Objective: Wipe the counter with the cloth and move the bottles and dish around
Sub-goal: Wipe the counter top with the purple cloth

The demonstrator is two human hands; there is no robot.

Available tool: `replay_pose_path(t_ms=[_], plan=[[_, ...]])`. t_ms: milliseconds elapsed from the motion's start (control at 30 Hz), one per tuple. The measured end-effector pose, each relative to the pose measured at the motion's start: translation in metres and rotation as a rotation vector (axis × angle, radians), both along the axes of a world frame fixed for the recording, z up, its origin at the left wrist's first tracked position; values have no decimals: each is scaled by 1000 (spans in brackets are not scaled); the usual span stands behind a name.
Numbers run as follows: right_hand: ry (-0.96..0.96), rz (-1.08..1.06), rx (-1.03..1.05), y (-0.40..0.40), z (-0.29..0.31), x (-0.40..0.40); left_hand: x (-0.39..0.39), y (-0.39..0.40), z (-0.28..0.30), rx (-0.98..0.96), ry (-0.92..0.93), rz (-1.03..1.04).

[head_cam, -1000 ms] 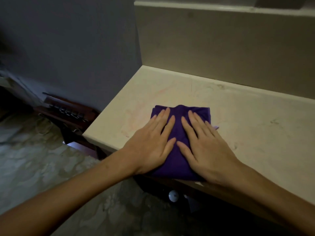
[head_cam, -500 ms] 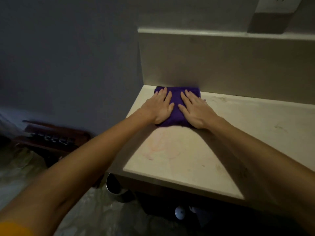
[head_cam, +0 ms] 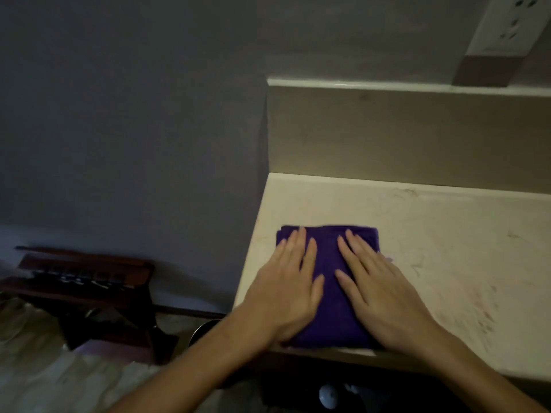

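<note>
Left hand point(head_cam: 287, 289) and right hand point(head_cam: 377, 289), fingers flat toward 12 o'clock, grip wide, press the purple cloth point(head_cam: 331, 296) onto the worktop point(head_cam: 447, 248), likely for even wiping pressure.

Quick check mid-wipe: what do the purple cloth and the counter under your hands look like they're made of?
Purple cloth: soft fabric, possibly microfibre; matte, folded into a thick pad, flat under both open hands, left hand and right hand.
Counter: pale cream stone or a stone-look composite; smooth with faint veining and darker specks. The dim light leaves the exact type open.
</note>
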State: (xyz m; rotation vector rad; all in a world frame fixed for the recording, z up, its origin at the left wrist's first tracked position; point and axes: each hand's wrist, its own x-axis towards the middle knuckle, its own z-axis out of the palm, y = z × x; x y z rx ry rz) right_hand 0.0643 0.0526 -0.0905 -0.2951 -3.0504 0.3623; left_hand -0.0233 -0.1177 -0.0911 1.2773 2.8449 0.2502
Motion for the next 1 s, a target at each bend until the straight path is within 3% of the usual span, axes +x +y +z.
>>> replay_pose_path(t_ms=[167,267,367,533,667,833,1000], plan=[[14,-12,41,37,-1,-133,-135,44,0,-95,13,44],[-35,-28,67,41,-5,-176,-174,49,1,-154,-7,56],[2,16,62,27,-7,-157,-155,32,-2,-133,6,42],[69,82,2,-37,-9,-45,-46,-44,-5,-45,34,46],[-4,131,-48,-73,1,12,20,-82,-10,3,45,66],[35,117,-17,-54,1,-32,-11,-45,0,5,-48,187],[68,74,40,-7,-11,-159,-137,15,-10,-44,-21,262]])
